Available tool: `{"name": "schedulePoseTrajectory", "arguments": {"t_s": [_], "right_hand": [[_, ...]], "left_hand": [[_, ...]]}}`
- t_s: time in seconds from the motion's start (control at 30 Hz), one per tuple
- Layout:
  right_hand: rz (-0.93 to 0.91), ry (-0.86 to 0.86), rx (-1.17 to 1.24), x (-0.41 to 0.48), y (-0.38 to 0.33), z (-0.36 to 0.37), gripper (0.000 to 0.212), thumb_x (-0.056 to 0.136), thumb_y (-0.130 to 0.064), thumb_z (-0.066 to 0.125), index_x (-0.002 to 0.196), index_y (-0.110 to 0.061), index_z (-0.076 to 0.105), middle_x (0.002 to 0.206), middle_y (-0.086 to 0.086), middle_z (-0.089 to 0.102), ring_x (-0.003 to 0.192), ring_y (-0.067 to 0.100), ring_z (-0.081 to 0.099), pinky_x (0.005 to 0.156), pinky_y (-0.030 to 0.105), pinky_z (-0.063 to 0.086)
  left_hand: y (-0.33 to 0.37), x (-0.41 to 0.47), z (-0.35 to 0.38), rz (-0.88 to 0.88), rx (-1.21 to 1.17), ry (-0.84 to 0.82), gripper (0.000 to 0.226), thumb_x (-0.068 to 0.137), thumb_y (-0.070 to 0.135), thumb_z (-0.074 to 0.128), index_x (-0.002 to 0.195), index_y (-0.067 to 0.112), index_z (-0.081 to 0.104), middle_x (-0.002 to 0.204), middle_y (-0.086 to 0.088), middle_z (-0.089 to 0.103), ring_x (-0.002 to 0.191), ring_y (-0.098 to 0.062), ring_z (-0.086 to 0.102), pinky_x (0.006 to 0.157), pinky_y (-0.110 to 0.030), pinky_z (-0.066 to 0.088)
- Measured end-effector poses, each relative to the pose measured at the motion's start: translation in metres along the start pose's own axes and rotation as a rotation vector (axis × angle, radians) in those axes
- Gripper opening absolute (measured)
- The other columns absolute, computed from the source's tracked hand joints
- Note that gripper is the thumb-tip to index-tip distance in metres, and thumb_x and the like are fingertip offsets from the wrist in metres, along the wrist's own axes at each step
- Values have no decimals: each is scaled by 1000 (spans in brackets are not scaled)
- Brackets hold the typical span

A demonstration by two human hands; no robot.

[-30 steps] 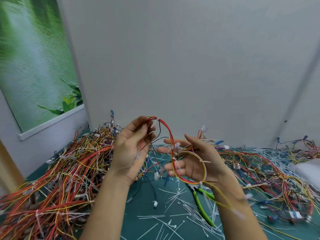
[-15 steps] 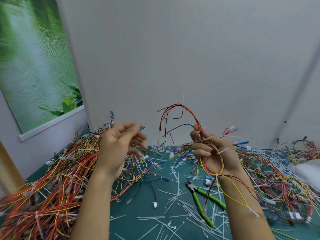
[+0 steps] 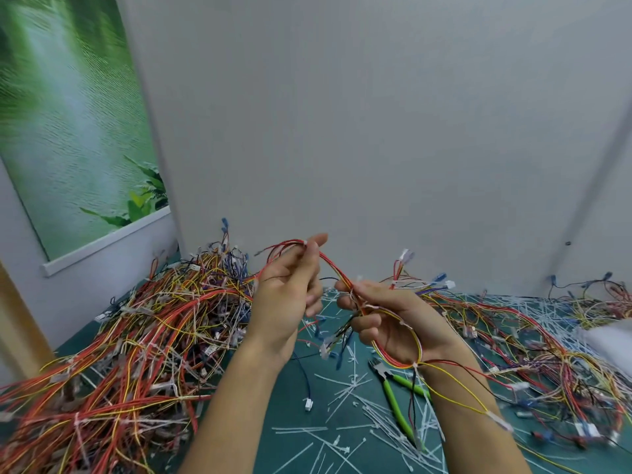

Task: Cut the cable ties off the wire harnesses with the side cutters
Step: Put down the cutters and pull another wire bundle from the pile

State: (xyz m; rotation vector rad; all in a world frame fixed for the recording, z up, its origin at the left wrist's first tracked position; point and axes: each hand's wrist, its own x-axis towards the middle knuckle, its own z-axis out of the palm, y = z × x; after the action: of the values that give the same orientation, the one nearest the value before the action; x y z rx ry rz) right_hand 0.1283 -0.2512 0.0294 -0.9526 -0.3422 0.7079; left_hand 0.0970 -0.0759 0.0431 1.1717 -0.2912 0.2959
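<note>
I hold one wire harness (image 3: 393,357) of red, yellow and orange wires up above the green mat. My left hand (image 3: 290,295) pinches its red upper end by a white cable tie (image 3: 305,243). My right hand (image 3: 386,319) grips the bundle lower down, and a loop of it hangs round the palm, with another white tie (image 3: 415,365) at the wrist. The side cutters (image 3: 396,401), with green handles, lie on the mat under my right wrist; neither hand touches them.
A big pile of tied harnesses (image 3: 119,354) fills the left of the mat. Another tangle of wires (image 3: 547,354) spreads over the right. Several cut white ties (image 3: 342,432) litter the green mat (image 3: 297,449) in the middle. A grey wall stands close behind.
My left hand has come back to the harness and taken its red upper end. The right hand has dropped lower and turned, still gripping the bundle.
</note>
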Motion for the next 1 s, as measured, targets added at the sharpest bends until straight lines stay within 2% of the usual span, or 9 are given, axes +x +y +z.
{"name": "schedulePoseTrajectory", "arguments": {"t_s": [0.13,0.27,0.4,0.5,0.57,0.63,0.8,0.9,1.0], "right_hand": [[-23,124,21,-5,-6,1,29,88,-25,65,95,0,77,81,10,64,60,21,70,61,36,63],[-157,409,-16,-16,-14,-17,41,100,-37,57,100,1,72,85,13,60,98,45,75,75,46,66],[-182,605,-273,-31,-21,-43,61,106,-53,42,113,2,67,90,19,73,92,44,76,61,37,64],[-163,604,-315,-39,-26,-52,68,105,-61,35,115,-2,68,96,23,77,87,44,77,62,39,65],[-224,616,-246,-41,-29,-55,70,104,-61,35,113,0,69,88,21,75,84,44,77,72,45,65],[-299,623,-185,-40,-33,-55,70,105,-59,34,110,2,69,79,15,71,82,41,77,78,44,63],[-389,408,-158,-31,-26,-33,55,94,-52,50,87,-5,77,78,14,66,68,30,72,54,30,55],[-282,260,-330,-25,-13,-21,51,96,-50,54,88,-7,79,81,17,66,69,30,72,55,28,52],[-286,401,-453,-15,-6,-15,49,95,-52,56,94,-10,81,84,11,70,79,28,75,65,29,57]], "left_hand": [[-6,3,-4,115,72,140,18,94,33,68,103,24,80,61,0,47,48,-8,35,44,-20,30],[-14,5,-10,341,290,266,22,99,27,66,83,24,80,68,-7,69,49,-10,51,50,-23,45],[-18,7,-15,369,382,297,27,103,32,61,84,23,78,71,1,74,48,-16,65,50,-16,47],[-16,7,-15,309,350,300,24,101,36,63,82,32,79,76,-1,77,50,-23,70,43,-12,42],[-14,9,-17,274,247,307,19,98,36,66,87,30,80,80,-6,77,58,-24,73,44,-17,46],[-12,10,-20,286,143,307,18,99,32,65,96,24,81,86,-9,77,72,-24,73,56,-25,54],[-7,8,-16,225,53,90,26,95,36,61,100,18,79,123,-9,72,117,-28,67,92,-37,56],[-7,2,-9,110,-20,-96,25,96,30,56,94,15,76,117,-18,72,112,-36,68,95,-46,54],[-7,-2,-9,96,-37,-134,26,99,25,53,92,6,69,93,-19,71,93,-33,69,86,-45,52]]}}
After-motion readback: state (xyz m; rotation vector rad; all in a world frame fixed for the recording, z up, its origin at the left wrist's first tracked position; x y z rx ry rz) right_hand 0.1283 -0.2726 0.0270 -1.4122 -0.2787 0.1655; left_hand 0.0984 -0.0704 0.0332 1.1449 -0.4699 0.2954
